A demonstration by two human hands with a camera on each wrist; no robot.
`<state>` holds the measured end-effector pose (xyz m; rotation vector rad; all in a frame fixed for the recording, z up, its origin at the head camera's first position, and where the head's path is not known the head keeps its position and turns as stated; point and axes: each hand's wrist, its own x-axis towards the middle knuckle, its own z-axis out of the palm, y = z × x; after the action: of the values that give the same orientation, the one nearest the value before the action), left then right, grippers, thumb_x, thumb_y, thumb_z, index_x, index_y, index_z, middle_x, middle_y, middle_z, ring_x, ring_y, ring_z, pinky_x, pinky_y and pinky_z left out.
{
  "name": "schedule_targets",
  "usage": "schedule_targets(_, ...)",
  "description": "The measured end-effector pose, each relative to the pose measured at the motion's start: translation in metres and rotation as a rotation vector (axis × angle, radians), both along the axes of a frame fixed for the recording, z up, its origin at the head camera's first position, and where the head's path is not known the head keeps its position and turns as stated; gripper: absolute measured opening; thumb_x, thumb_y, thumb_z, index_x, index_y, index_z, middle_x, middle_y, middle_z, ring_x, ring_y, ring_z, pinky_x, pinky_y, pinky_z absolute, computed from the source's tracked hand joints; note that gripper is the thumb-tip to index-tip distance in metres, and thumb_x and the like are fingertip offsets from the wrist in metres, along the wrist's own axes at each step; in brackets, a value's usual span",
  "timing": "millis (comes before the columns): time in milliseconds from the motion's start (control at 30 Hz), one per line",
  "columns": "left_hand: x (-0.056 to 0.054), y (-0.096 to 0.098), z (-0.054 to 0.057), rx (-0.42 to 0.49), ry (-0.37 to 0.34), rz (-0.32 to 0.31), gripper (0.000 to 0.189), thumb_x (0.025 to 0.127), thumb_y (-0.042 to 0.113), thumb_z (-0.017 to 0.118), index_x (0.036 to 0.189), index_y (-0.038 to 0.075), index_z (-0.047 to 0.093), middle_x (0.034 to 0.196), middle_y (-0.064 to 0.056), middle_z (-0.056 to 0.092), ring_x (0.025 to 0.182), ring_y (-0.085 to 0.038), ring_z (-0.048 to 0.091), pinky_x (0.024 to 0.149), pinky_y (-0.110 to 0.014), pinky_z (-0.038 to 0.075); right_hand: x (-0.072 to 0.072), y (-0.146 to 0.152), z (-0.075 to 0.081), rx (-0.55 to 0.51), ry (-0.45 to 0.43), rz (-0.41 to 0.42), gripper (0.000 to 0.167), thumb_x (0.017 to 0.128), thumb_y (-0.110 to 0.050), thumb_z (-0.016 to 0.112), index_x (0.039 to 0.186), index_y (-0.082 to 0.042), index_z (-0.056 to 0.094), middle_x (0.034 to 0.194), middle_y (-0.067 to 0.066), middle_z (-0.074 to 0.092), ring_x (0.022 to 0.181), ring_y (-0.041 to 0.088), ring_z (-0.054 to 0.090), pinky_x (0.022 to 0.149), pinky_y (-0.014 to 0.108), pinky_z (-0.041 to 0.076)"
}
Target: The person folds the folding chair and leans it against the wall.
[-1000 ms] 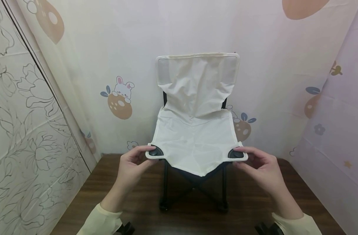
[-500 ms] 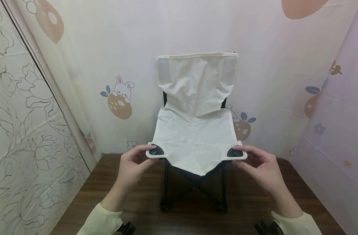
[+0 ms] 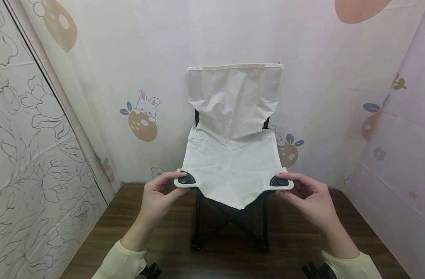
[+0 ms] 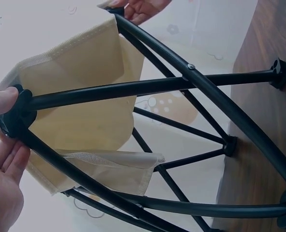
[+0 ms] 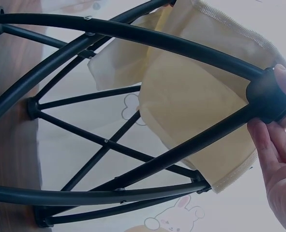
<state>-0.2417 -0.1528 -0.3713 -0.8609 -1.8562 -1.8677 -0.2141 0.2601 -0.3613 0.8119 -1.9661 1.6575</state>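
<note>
A small folding chair [image 3: 230, 166] with a cream fabric seat and back stands unfolded on a brown wooden tabletop. Its black tube legs [image 3: 197, 217] cross below the seat. My left hand [image 3: 158, 192] pinches the seat's front left corner, fingers on the black corner patch [image 3: 187, 179] and thumb beneath. At the front right corner my right hand [image 3: 308, 195] does the same over the other black patch [image 3: 278, 181]. Both wrist views show the fingers around a black plastic corner joint [image 4: 18, 112] where the tubes meet; the right one is a matching joint [image 5: 268, 96].
The wooden tabletop [image 3: 230, 263] reaches back to a pale curtain [image 3: 320, 97] printed with rabbits and carrots. On the left hangs a white panel with line-drawn flowers [image 3: 48, 174]. A pale curtain side [image 3: 390, 186] borders the right.
Both hands keep hold of the same front corners. Only a very slight shift of the chair and hands shows in the head view.
</note>
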Motion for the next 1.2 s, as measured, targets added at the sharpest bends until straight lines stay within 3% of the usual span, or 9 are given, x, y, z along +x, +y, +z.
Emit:
schedule_targets(500, 0.0011, 0.002, 0.0001, 0.002, 0.011, 0.017, 0.036, 0.093, -0.013, 0.079, 0.127, -0.004, 0.074, 0.127, -0.017, 0.075, 0.12, -0.025, 0.073, 0.098, -0.038, 0.062, 0.0007, -0.0013, 0.0023, 0.009, 0.0, -0.026, 0.044, 0.083, 0.025, 0.08, 0.124, 0.009, 0.073, 0.111, 0.006, 0.08, 0.092, 0.01, 0.074, 0.076, 0.019, 0.061)
schedule_targets(1200, -0.0009, 0.0058, 0.0021, 0.031, 0.051, 0.01, 0.036, 0.09, -0.018, 0.078, 0.124, -0.007, 0.074, 0.122, -0.022, 0.075, 0.115, -0.023, 0.074, 0.093, -0.035, 0.064, 0.001, -0.0046, 0.0065, 0.042, 0.004, -0.054, 0.044, 0.083, 0.023, 0.082, 0.124, 0.007, 0.074, 0.107, 0.004, 0.081, 0.087, 0.01, 0.072, 0.072, 0.019, 0.058)
